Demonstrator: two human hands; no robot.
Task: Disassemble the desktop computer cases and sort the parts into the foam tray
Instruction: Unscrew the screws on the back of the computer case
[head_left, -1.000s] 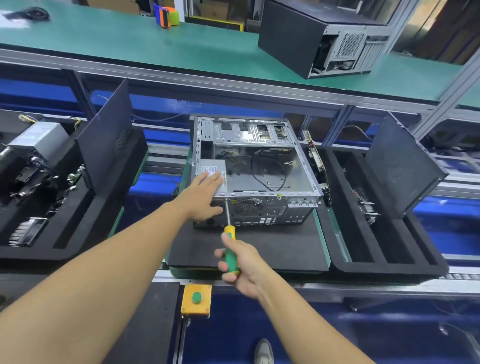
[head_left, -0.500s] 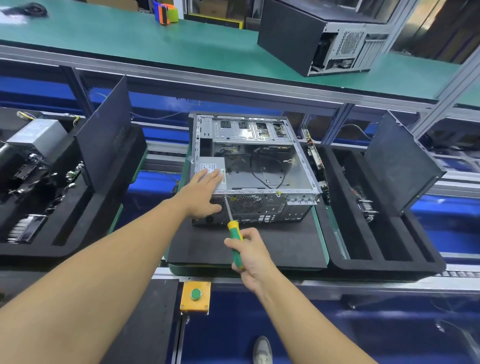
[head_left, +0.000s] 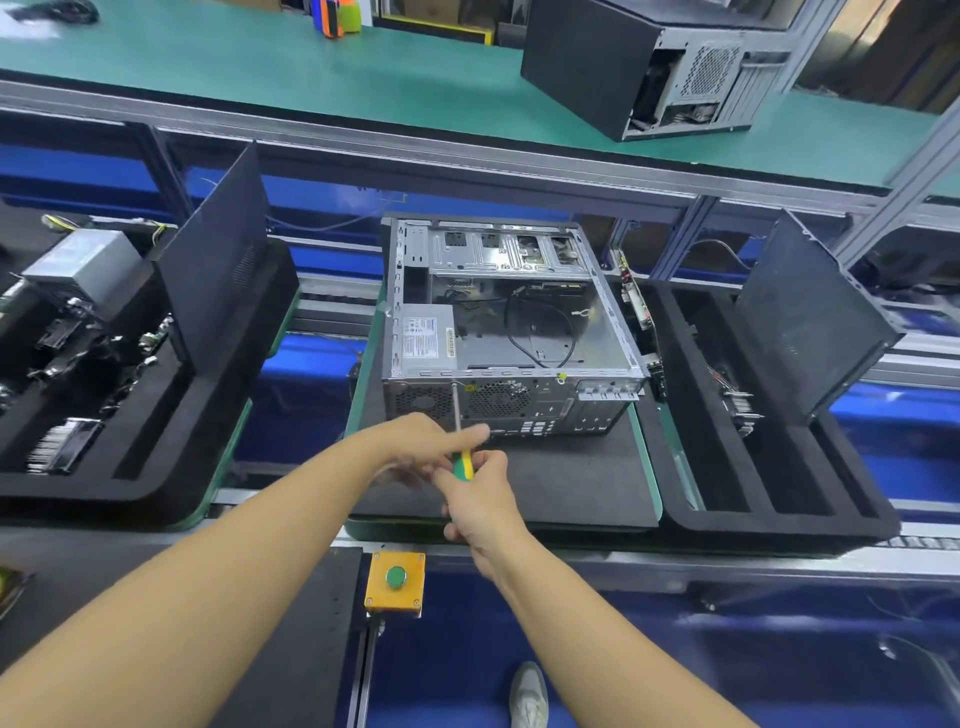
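Note:
An open desktop case (head_left: 519, 332) lies on a black foam mat (head_left: 571, 483) in front of me, its rear panel facing me. A power supply (head_left: 423, 338) sits in its near left corner. My right hand (head_left: 480, 499) grips the green-and-yellow handle of a screwdriver (head_left: 462, 465); the thin shaft runs up to the case's rear panel near the fan grille. My left hand (head_left: 415, 447) is at the shaft just above the handle, fingers pinched around it, index finger stretched across; it is blurred. Black foam trays stand on the right (head_left: 779, 514) and on the left (head_left: 171, 483).
The left tray holds a removed power supply (head_left: 83, 265) and several parts; black side panels lean in the left tray (head_left: 213, 260) and the right tray (head_left: 810, 317). A second case (head_left: 639, 67) rests on the green upper shelf. A yellow button box (head_left: 395, 579) sits at the front rail.
My left hand has left the power supply's top and come back and down to the screwdriver shaft. My right hand keeps the screwdriver against the rear panel.

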